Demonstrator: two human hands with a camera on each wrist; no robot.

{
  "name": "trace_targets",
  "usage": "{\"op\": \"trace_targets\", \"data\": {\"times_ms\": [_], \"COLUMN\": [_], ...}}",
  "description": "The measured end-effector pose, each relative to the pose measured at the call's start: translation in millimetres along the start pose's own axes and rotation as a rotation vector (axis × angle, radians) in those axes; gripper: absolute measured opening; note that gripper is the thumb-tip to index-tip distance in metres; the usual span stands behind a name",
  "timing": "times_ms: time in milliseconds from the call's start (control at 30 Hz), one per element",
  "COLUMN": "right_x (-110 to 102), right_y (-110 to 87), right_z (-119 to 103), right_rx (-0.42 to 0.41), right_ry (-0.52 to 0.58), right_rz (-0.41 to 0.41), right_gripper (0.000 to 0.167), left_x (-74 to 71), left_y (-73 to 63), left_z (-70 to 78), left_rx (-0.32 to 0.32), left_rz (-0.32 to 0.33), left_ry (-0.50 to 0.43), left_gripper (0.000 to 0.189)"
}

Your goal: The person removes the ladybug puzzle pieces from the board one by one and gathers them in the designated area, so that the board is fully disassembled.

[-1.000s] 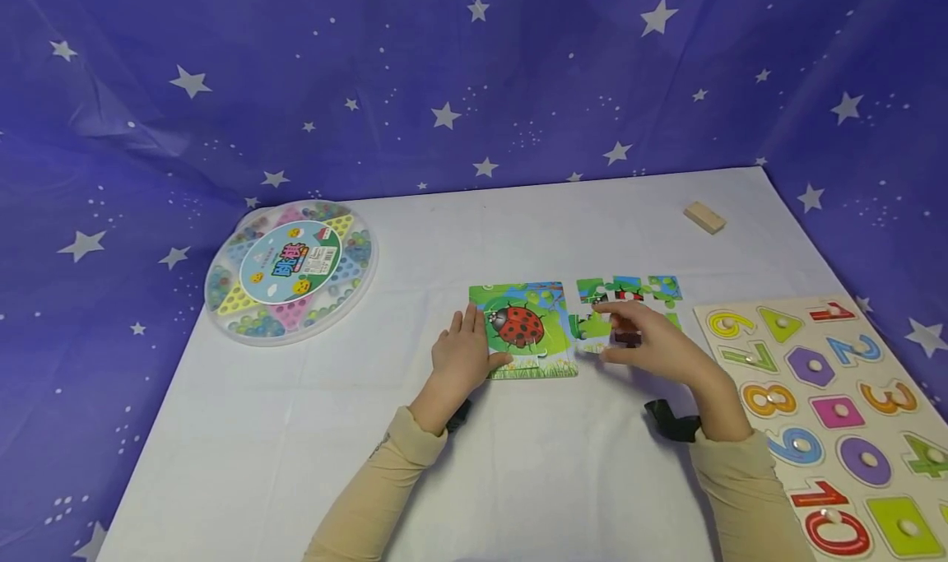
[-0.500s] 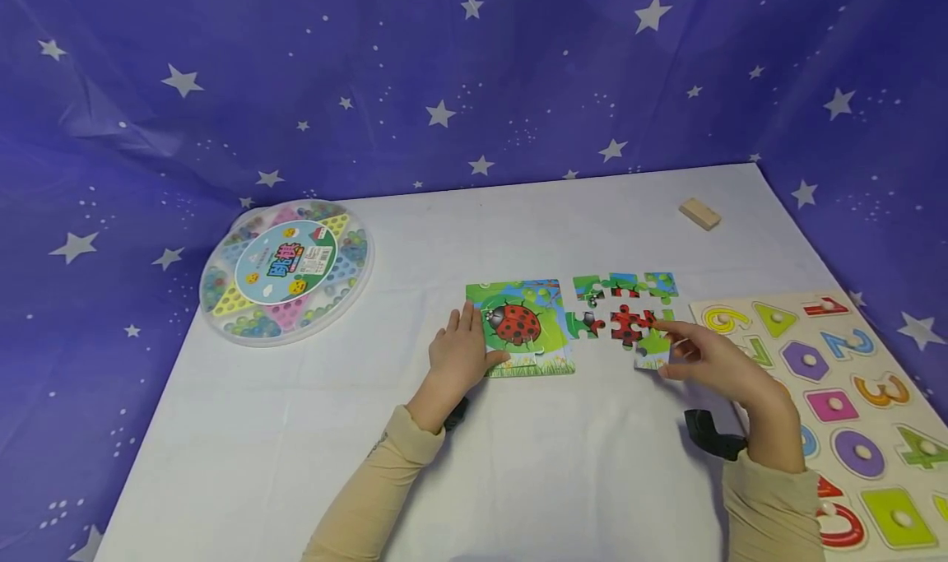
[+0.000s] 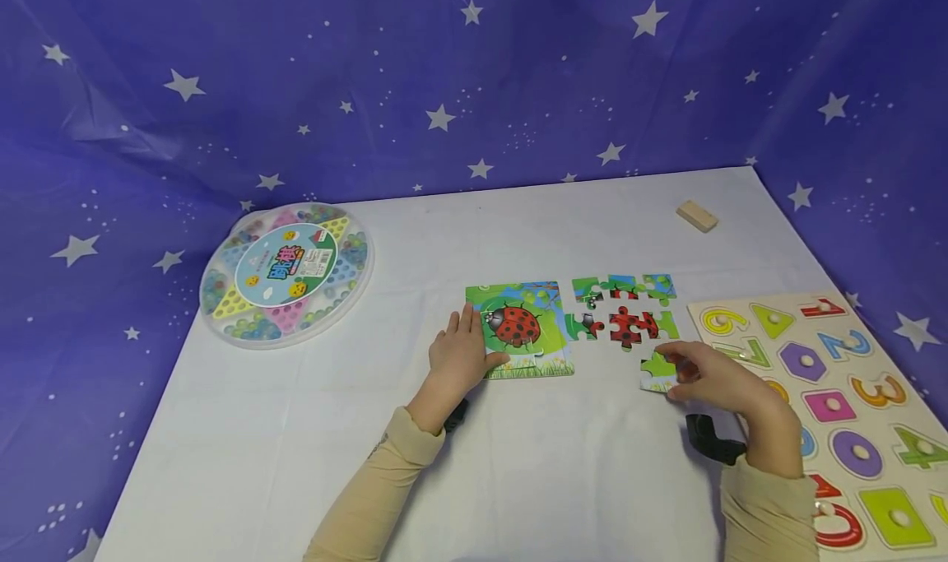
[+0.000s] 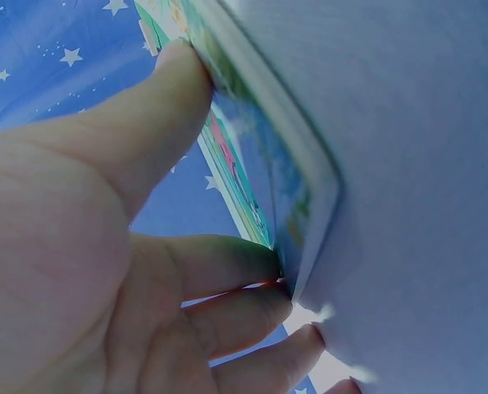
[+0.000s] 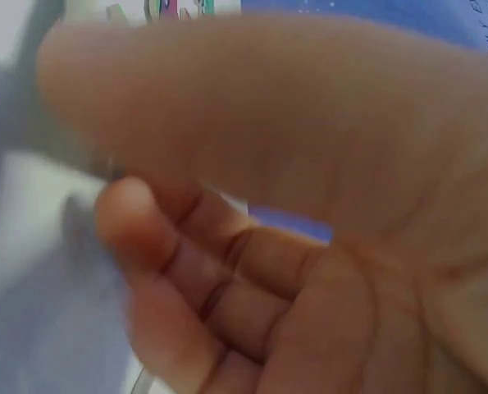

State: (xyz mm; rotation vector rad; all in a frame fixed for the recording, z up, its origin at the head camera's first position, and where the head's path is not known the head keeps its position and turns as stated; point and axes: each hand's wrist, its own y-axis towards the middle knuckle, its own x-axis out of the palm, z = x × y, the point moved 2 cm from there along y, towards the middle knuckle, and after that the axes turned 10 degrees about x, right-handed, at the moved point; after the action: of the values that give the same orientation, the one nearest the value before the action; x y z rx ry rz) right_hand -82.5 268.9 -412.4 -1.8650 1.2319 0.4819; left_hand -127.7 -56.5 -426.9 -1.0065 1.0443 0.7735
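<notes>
A ladybug jigsaw board (image 3: pixel 551 299) lies on the white table in the head view. My left hand (image 3: pixel 459 350) rests at its left edge, fingers extended and thumb over the lower-left part. The left wrist view has the thumb (image 4: pixel 174 94) and fingertips against the board's edge. My right hand (image 3: pixel 722 377) pinches a green jigsaw piece (image 3: pixel 657 373) by its right side, between thumb and index finger. That piece sits below several loose jigsaw pieces (image 3: pixel 625 325) in two rows. In the right wrist view, the thumb (image 5: pixel 202 90) hides most of the piece.
A number-and-shape peg board (image 3: pixel 792 397) lies at the right, partly under the right forearm. A round Chinese checkers box (image 3: pixel 289 270) with marbles is at the back left. One small wooden block (image 3: pixel 697 215) lies at the back right.
My right hand has carried the green piece rightward from beside the ladybug board, then a little toward me, apart from the loose pieces. My left hand has stayed in place.
</notes>
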Motion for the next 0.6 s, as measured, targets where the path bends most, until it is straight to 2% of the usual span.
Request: {"op": "trace_targets", "data": {"times_ms": [233,367,600], "right_x": [-1,0,5], "right_y": [-0.1,-1.0,4.7], "right_z": [-3,-12,-43], "right_rx": [-0.003,-0.010,-0.119], "right_ry": [-0.078,-0.066,-0.006], "right_rz": [0.038,0.056,0.095], "right_gripper": [0.056,0.055,0.043], "left_x": [0.2,0.2,-1.1], "left_y": [0.5,0.4,-0.1], "left_z": [-0.3,-0.3,-1.2], "left_rx": [-0.001,0.001,0.013], "left_rz": [0.007,0.007,0.004], "left_ry": [0.000,0.002,0.004], "left_gripper": [0.092,0.092,0.091]}}
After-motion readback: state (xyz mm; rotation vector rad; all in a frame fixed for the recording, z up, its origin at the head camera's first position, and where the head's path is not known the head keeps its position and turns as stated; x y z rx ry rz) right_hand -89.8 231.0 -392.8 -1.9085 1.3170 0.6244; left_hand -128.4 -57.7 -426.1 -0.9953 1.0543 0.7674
